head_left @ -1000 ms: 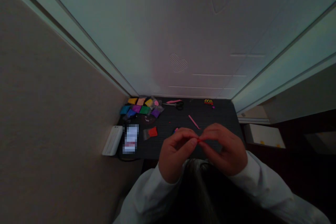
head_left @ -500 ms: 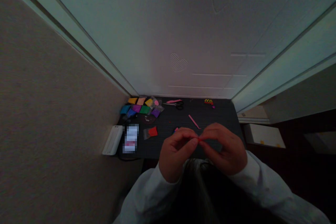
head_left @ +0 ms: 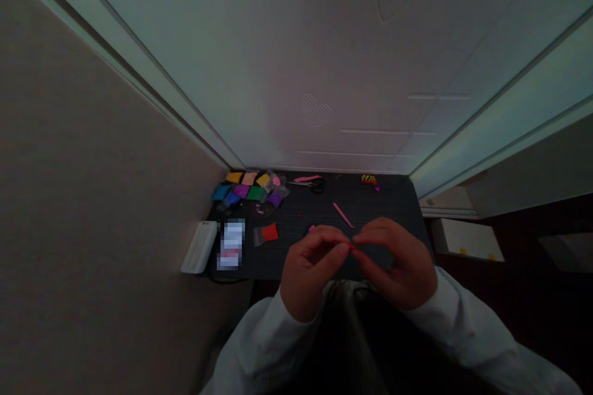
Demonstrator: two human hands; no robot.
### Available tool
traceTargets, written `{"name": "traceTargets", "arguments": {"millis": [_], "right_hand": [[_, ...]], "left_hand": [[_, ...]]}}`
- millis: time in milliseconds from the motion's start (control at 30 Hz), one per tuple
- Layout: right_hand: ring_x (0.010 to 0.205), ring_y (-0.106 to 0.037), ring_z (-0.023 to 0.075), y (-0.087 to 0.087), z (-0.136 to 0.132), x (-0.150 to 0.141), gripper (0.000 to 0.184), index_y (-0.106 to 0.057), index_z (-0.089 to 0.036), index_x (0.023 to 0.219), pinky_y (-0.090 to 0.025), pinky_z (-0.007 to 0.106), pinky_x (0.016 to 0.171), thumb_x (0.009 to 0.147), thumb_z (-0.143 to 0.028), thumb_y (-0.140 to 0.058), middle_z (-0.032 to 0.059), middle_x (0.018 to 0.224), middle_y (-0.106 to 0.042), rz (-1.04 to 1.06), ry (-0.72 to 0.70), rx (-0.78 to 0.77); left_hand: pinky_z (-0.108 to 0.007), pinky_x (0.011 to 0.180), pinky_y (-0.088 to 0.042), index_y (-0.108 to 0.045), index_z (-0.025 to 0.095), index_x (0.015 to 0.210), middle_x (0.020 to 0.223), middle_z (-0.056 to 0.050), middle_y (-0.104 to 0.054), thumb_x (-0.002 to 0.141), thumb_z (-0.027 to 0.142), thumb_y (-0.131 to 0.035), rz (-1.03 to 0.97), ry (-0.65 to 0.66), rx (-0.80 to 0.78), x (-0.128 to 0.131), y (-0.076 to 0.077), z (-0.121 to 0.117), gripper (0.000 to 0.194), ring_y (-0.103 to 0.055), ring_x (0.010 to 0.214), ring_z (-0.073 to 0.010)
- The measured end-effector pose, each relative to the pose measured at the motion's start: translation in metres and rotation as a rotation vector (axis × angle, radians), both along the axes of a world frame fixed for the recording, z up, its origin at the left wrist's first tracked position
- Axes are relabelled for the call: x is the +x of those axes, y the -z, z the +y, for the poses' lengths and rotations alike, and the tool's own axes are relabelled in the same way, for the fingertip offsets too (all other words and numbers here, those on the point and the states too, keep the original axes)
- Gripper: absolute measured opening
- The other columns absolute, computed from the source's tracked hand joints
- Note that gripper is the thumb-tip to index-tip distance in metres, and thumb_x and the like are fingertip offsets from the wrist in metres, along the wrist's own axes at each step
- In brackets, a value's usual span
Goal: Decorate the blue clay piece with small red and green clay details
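Between thumb and forefinger, my left hand (head_left: 315,268) pinches a small piece of red modelling clay (head_left: 352,247) just above the table's near side. My right hand (head_left: 398,262) meets it from the other side, its thumb tip at the clay and its forefinger lifted slightly away. Partly hidden behind my left fingers lies a small dark thing with pink on it (head_left: 312,229). Pink tweezers (head_left: 343,215) rest beyond my hands. To the left is a clear bag of red clay (head_left: 269,232).
Several bags of coloured clay (head_left: 254,192) crowd the far left of the dark table (head_left: 287,259). Scissors (head_left: 315,184) lie near the back edge, and a small yellow-dotted red piece (head_left: 368,179) sits at the back right. A phone (head_left: 231,244) and white box (head_left: 199,247) are at left.
My right forefinger has lifted a little off the red clay, opening a small gap to the thumb. My left hand keeps its pinch in the same place.
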State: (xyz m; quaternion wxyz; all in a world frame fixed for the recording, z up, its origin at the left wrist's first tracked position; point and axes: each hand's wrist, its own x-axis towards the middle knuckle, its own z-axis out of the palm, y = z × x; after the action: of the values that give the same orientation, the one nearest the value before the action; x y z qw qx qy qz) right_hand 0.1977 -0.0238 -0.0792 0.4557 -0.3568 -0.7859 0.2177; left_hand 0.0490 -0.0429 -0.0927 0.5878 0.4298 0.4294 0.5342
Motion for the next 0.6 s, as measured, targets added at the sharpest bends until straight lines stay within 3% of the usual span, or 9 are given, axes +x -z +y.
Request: {"name": "traceTargets", "arguments": {"millis": [233, 433, 600], "right_hand": [[0.07, -0.058, 0.0135, -0.0035, 0.0004, 0.0006, 0.016, -0.059, -0.018, 0.085, -0.049, 0.027, 0.062, 0.071, -0.009, -0.059, 0.0043, 0.076, -0.06, 0.018, -0.025, -0.027], [0.072, -0.056, 0.0135, -0.0086, -0.0021, 0.0026, 0.017, -0.058, -0.02, 0.085, -0.047, 0.028, 0.064, 0.072, -0.008, -0.058, 0.0022, 0.075, -0.059, 0.169, -0.098, -0.207], [0.074, -0.056, 0.0133, -0.0098, -0.0069, 0.0026, 0.017, -0.058, -0.021, 0.085, -0.046, 0.028, 0.066, 0.073, -0.009, -0.057, 0.0016, 0.077, -0.058, 0.243, -0.142, -0.324]], "left_hand": [[-0.028, 0.074, -0.041, -0.065, 0.018, 0.072, 0.074, -0.001, -0.059, 0.074, 0.017, -0.059, 0.012, -0.011, -0.009, -0.0001, -0.0008, -0.0008, 0.006, -0.053, 0.076, -0.0145], [-0.027, 0.078, -0.04, -0.066, 0.022, 0.077, 0.078, -0.001, -0.062, 0.073, 0.016, -0.061, 0.035, -0.049, 0.063, -0.0012, -0.0057, -0.0035, 0.009, -0.055, 0.08, -0.0147], [-0.028, 0.074, -0.043, -0.067, 0.022, 0.077, 0.077, -0.002, -0.061, 0.073, 0.016, -0.062, -0.018, 0.012, 0.123, -0.0014, -0.0099, -0.0042, 0.009, -0.056, 0.078, -0.0151]]}}
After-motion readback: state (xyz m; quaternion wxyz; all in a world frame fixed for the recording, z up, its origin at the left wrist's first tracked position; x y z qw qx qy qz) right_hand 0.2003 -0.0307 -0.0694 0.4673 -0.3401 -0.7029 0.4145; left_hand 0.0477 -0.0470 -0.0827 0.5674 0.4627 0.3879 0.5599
